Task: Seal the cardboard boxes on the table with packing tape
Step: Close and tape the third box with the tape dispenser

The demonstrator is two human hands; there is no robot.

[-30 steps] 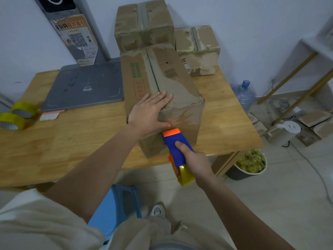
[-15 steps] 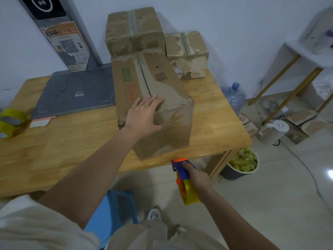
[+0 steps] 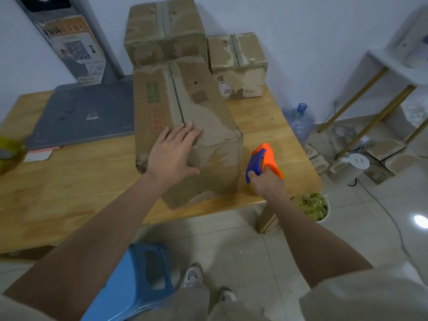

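1. Cardboard box lies mid-table, steadied by the left hand, fingers straight on its top.
2. At four o'clock, right hand fingers clamp the tape dispenser (likely readying another strip).

A single head view looks forward and steeply down from above the bench, close over both forearms, taking in the floor below; its wide-angle edges appear bent, the left edge blurred.

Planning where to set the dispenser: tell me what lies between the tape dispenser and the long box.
In the head view, only bare wooden table separates the orange-and-blue tape dispenser from the long brown cardboard box.
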